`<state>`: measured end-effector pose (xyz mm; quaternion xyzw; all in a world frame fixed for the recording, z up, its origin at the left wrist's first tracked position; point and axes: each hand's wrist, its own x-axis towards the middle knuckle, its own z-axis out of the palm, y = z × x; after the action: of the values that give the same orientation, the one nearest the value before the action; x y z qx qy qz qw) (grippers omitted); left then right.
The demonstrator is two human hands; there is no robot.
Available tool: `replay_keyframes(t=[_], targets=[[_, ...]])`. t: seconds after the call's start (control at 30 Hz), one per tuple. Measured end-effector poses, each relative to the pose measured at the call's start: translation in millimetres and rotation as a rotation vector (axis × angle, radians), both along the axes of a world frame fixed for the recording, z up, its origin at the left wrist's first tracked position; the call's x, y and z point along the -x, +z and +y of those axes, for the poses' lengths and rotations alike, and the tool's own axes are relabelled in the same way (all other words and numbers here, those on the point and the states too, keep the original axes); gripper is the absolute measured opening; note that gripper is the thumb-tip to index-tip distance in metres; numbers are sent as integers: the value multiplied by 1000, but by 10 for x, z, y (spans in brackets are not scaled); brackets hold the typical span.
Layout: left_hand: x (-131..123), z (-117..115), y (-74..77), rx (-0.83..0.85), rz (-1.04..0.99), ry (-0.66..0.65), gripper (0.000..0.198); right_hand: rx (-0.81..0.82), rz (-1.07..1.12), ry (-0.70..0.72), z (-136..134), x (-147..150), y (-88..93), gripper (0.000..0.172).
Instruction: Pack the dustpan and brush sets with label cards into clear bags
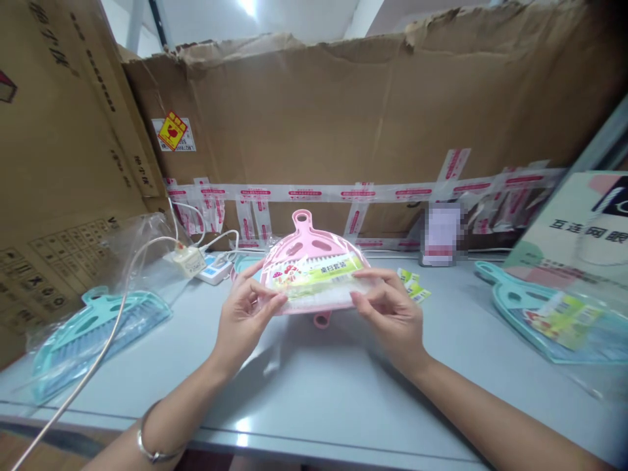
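Note:
A pink dustpan and brush set [314,245] in a clear plastic bag is held up over the middle of the table. A green and white printed card [318,271] lies across its front, under the plastic as far as I can see. My left hand [248,304] pinches the lower left side of the packed set. Opposite it, my right hand [392,311] grips the lower right side, thumb in front. Below the set a pink handle end with a hole [322,319] sticks out. The fingers behind the set are partly hidden.
Turquoise dustpan sets in clear plastic lie at the left [105,333] and the right [554,320]. Several green cards [413,286] rest behind my right hand. A pale cable [110,333] crosses the left side from a power strip [214,268]. Cardboard [304,118] walls off the back.

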<state>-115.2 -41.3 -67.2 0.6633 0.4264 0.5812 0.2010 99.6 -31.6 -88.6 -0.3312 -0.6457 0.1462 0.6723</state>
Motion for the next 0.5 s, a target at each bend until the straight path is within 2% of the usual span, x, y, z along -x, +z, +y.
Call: replay_keyframes(t=[0.07, 0.1, 0.2, 0.3, 0.4, 0.5], targets=[[-30, 12, -40, -9, -81, -60, 18, 37, 139, 22, 2, 51, -9, 16], [-46, 21, -59, -11, -142, -98, 20, 59, 212, 48, 10, 72, -10, 21], [-79, 54, -96, 19, -307, -160, 53, 191, 342, 186, 50, 91, 2, 61], [-77, 78, -104, 207, -375, -194, 78, 388, 367, 387, 77, 51, 27, 73], [-57, 94, -113, 454, -331, -302, 69, 478, 411, 477, 80, 4, 45, 74], [-43, 103, -128, 487, -250, -352, 51, 523, 401, 445, 97, -17, 41, 77]])
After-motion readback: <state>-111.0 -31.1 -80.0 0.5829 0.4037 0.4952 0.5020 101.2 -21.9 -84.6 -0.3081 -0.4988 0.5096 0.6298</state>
